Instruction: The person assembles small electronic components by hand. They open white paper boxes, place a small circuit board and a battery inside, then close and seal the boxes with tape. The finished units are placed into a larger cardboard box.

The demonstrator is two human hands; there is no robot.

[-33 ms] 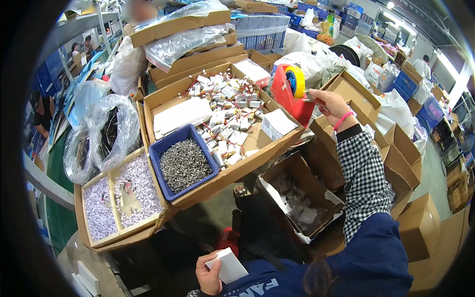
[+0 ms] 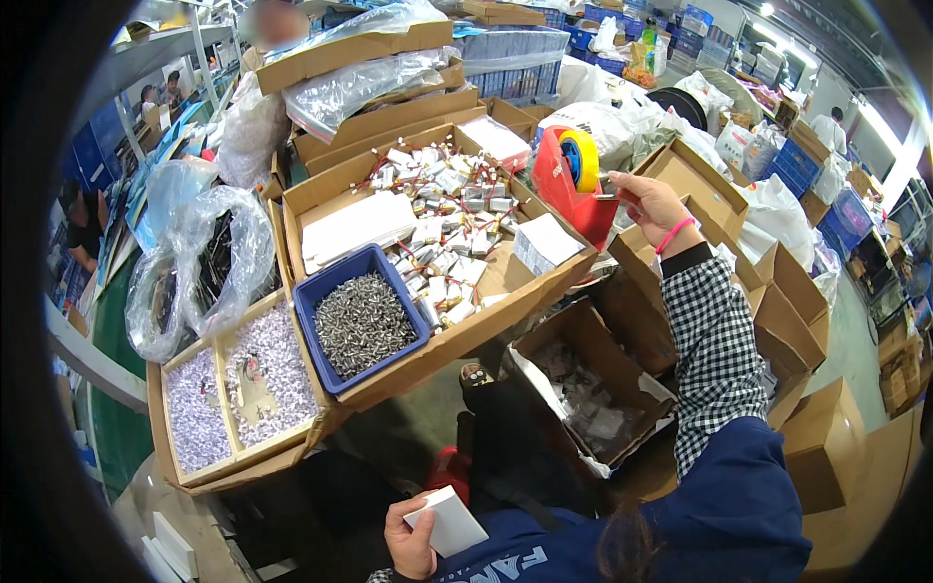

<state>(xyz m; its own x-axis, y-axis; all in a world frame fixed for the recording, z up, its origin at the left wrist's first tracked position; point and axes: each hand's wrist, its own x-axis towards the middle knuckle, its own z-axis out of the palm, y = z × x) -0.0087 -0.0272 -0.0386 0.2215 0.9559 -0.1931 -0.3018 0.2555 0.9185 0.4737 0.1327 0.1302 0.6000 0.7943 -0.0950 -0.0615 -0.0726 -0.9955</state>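
Observation:
Low in front of my body, my left hand point(image 2: 412, 540) is closed round a small flat white box point(image 2: 451, 523), its thumb lying on top. My right arm reaches far forward to the red tape dispenser point(image 2: 573, 199), which carries a yellow tape roll point(image 2: 583, 160) with a blue core. At the dispenser's cutting end, the thumb and forefinger of my right hand point(image 2: 649, 206) pinch together on the end of the tape; that strip is thin and hardly shows. A pink band circles the right wrist.
A large carton point(image 2: 466, 335) holds white wired parts, a white stack and a blue bin point(image 2: 303, 303) of metal pieces. To its left stands a divided wooden tray point(image 2: 233, 428) of small white parts. Below the dispenser is an open carton point(image 2: 544, 374) with clear packets.

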